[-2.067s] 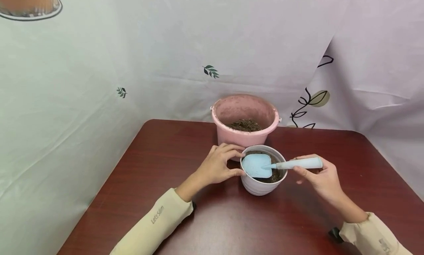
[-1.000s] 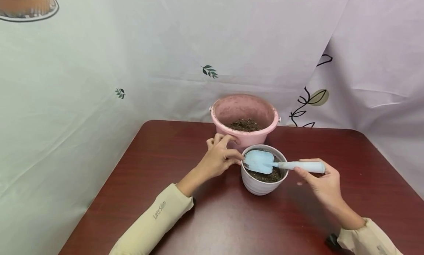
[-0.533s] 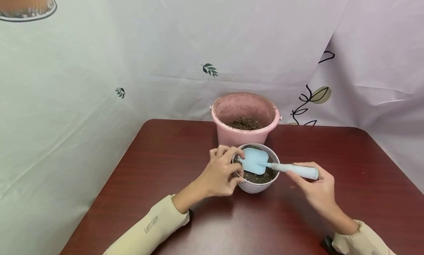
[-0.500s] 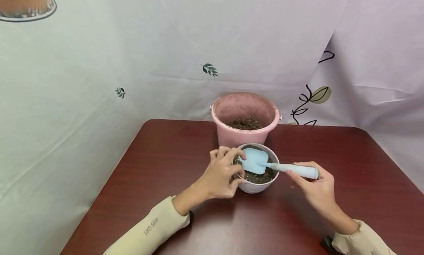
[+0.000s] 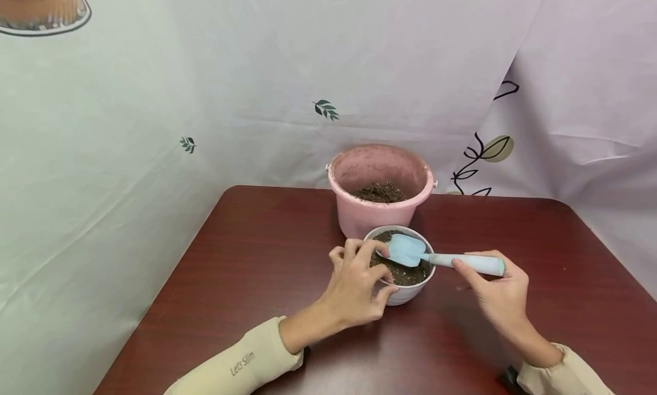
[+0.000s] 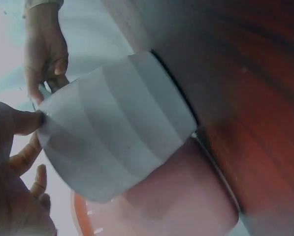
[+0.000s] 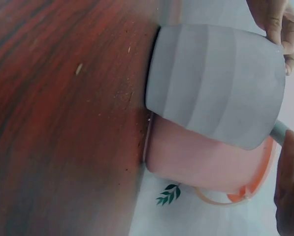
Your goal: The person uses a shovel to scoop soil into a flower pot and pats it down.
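Note:
A white ribbed flowerpot with dark soil in it stands on the table. My left hand is at its near-left rim: the thumb presses the outside and the curled fingers reach over the edge, one of them by the tip of the trowel blade. In the left wrist view that thumb lies against the pot wall. My right hand grips the handle of a light-blue garden trowel, whose blade lies tilted over the soil inside the pot. The blade's underside is hidden.
Right behind the pot stands a pink bucket partly filled with soil. The dark red-brown table bears a few crumbs near the pot. A white printed cloth hangs behind and along the sides.
My left hand let go of the pot's left rim, then came back and shifted toward its near side, fingers over the soil. The trowel blade has tilted, and the pot has shifted slightly.

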`<state>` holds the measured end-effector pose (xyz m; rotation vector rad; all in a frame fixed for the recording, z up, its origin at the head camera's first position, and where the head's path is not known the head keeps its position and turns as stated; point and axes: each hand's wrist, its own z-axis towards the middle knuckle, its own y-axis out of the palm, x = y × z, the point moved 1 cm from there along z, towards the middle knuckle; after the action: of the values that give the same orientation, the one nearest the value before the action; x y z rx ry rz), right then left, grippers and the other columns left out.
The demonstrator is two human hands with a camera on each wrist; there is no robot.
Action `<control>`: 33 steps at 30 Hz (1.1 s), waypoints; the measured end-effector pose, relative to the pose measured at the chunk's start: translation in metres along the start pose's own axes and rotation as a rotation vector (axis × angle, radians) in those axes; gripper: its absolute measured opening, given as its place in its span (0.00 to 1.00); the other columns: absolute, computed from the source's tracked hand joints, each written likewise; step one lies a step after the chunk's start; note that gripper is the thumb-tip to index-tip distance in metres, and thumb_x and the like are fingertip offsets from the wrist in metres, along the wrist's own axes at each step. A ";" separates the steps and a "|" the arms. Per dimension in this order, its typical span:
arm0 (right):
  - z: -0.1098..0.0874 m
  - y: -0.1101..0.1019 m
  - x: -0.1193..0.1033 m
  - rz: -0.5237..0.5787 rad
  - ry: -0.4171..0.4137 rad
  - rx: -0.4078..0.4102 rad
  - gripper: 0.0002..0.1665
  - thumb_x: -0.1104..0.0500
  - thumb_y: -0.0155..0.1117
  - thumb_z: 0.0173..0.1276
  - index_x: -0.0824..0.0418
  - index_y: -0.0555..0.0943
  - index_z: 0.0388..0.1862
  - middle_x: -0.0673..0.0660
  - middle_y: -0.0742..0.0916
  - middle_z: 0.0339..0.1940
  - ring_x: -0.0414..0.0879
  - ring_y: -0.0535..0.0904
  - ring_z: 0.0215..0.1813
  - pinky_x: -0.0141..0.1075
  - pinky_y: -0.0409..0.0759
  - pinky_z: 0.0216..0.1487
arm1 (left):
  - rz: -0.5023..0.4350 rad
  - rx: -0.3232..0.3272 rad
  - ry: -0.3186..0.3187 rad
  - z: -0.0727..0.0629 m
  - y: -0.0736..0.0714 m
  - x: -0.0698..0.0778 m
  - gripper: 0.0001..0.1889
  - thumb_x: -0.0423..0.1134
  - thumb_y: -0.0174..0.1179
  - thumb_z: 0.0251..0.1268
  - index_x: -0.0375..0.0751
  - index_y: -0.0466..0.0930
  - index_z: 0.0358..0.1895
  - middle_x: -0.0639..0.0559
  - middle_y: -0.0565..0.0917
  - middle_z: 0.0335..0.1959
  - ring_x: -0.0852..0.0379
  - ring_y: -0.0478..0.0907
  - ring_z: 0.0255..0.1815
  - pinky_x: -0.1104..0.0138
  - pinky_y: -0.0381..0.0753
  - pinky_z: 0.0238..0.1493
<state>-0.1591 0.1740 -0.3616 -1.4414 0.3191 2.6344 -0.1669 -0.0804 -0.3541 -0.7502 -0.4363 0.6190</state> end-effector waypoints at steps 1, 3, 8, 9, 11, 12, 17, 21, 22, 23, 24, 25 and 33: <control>0.000 -0.001 0.000 0.003 0.000 -0.002 0.14 0.84 0.67 0.52 0.85 0.76 0.38 0.53 0.89 0.28 0.42 0.82 0.16 0.33 0.80 0.20 | -0.021 -0.015 -0.006 0.001 -0.002 -0.003 0.10 0.54 0.72 0.51 0.56 0.83 0.26 0.58 0.73 0.52 0.51 0.64 0.51 0.48 0.60 0.49; 0.000 -0.003 0.000 0.011 0.008 -0.002 0.14 0.84 0.67 0.52 0.86 0.76 0.38 0.53 0.89 0.28 0.43 0.82 0.16 0.34 0.80 0.20 | -0.078 -0.044 -0.006 0.003 -0.006 -0.013 0.11 0.55 0.73 0.51 0.57 0.86 0.32 0.57 0.74 0.53 0.51 0.64 0.52 0.48 0.59 0.49; 0.001 -0.003 0.002 0.036 -0.002 -0.027 0.15 0.86 0.64 0.52 0.89 0.74 0.40 0.53 0.89 0.30 0.44 0.83 0.18 0.36 0.80 0.20 | -0.190 -0.050 0.041 0.009 -0.016 -0.057 0.17 0.48 0.77 0.46 0.55 0.89 0.43 0.55 0.75 0.54 0.51 0.64 0.52 0.50 0.57 0.48; 0.000 -0.002 0.002 0.031 -0.001 -0.039 0.15 0.86 0.64 0.52 0.88 0.74 0.40 0.53 0.89 0.31 0.43 0.83 0.19 0.36 0.80 0.20 | -0.205 -0.041 0.046 0.009 -0.016 -0.065 0.16 0.47 0.77 0.46 0.55 0.90 0.42 0.55 0.76 0.54 0.51 0.64 0.52 0.50 0.57 0.48; -0.001 -0.001 0.004 0.018 0.008 -0.067 0.16 0.86 0.65 0.52 0.88 0.75 0.41 0.52 0.89 0.32 0.41 0.84 0.20 0.37 0.80 0.20 | -0.226 -0.024 0.054 0.009 -0.014 -0.077 0.12 0.46 0.76 0.46 0.55 0.91 0.38 0.55 0.76 0.53 0.50 0.65 0.52 0.49 0.55 0.47; -0.002 0.000 0.005 0.003 0.017 -0.078 0.16 0.85 0.66 0.52 0.87 0.75 0.42 0.51 0.89 0.32 0.41 0.84 0.21 0.37 0.80 0.21 | -0.236 -0.019 0.057 0.008 -0.012 -0.081 0.10 0.46 0.76 0.47 0.55 0.91 0.36 0.55 0.77 0.53 0.48 0.65 0.52 0.49 0.55 0.47; -0.005 0.003 0.007 -0.045 0.043 -0.081 0.18 0.83 0.68 0.52 0.86 0.76 0.43 0.50 0.89 0.31 0.39 0.83 0.20 0.36 0.80 0.20 | -0.256 -0.008 0.066 0.010 -0.005 -0.088 0.07 0.47 0.74 0.49 0.57 0.91 0.33 0.53 0.75 0.56 0.43 0.65 0.52 0.48 0.54 0.48; -0.006 0.005 0.006 -0.057 0.043 -0.065 0.18 0.84 0.68 0.52 0.85 0.77 0.43 0.49 0.89 0.31 0.39 0.82 0.18 0.35 0.80 0.20 | -0.232 -0.028 0.068 0.013 -0.003 -0.089 0.07 0.47 0.74 0.49 0.58 0.89 0.33 0.52 0.73 0.59 0.41 0.65 0.53 0.48 0.54 0.49; -0.006 0.005 0.006 -0.056 0.038 -0.064 0.18 0.84 0.67 0.52 0.85 0.77 0.43 0.49 0.89 0.31 0.39 0.82 0.18 0.35 0.80 0.19 | -0.220 -0.033 0.071 0.013 -0.002 -0.089 0.07 0.47 0.74 0.49 0.58 0.88 0.33 0.52 0.73 0.59 0.41 0.65 0.53 0.47 0.54 0.49; -0.007 0.006 0.007 -0.053 0.035 -0.061 0.18 0.84 0.67 0.51 0.85 0.77 0.43 0.49 0.89 0.31 0.40 0.82 0.17 0.35 0.80 0.19 | -0.204 -0.037 0.076 0.012 -0.002 -0.088 0.07 0.48 0.74 0.49 0.58 0.88 0.33 0.51 0.73 0.59 0.41 0.64 0.53 0.47 0.55 0.49; -0.007 0.006 0.007 -0.060 0.029 -0.060 0.18 0.84 0.68 0.51 0.84 0.77 0.43 0.49 0.89 0.31 0.40 0.81 0.17 0.34 0.79 0.19 | -0.186 -0.039 0.083 0.012 -0.003 -0.087 0.07 0.48 0.73 0.50 0.58 0.87 0.33 0.51 0.72 0.59 0.41 0.64 0.53 0.47 0.56 0.49; -0.008 0.007 0.007 -0.071 0.028 -0.057 0.18 0.84 0.68 0.51 0.84 0.78 0.43 0.49 0.89 0.30 0.41 0.81 0.16 0.34 0.79 0.19 | -0.166 -0.040 0.092 0.011 -0.003 -0.085 0.07 0.49 0.73 0.51 0.58 0.86 0.33 0.51 0.72 0.59 0.42 0.64 0.53 0.47 0.56 0.49; -0.009 0.008 0.006 -0.108 0.023 -0.028 0.17 0.83 0.69 0.51 0.83 0.78 0.41 0.48 0.89 0.31 0.45 0.80 0.15 0.36 0.79 0.17 | 0.029 -0.003 0.186 0.003 -0.004 -0.057 0.09 0.52 0.68 0.54 0.56 0.80 0.31 0.50 0.72 0.58 0.46 0.63 0.54 0.48 0.60 0.48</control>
<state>-0.1565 0.1642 -0.3710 -1.4550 0.2018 2.5487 -0.2088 -0.1188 -0.3576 -0.8104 -0.2559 0.5705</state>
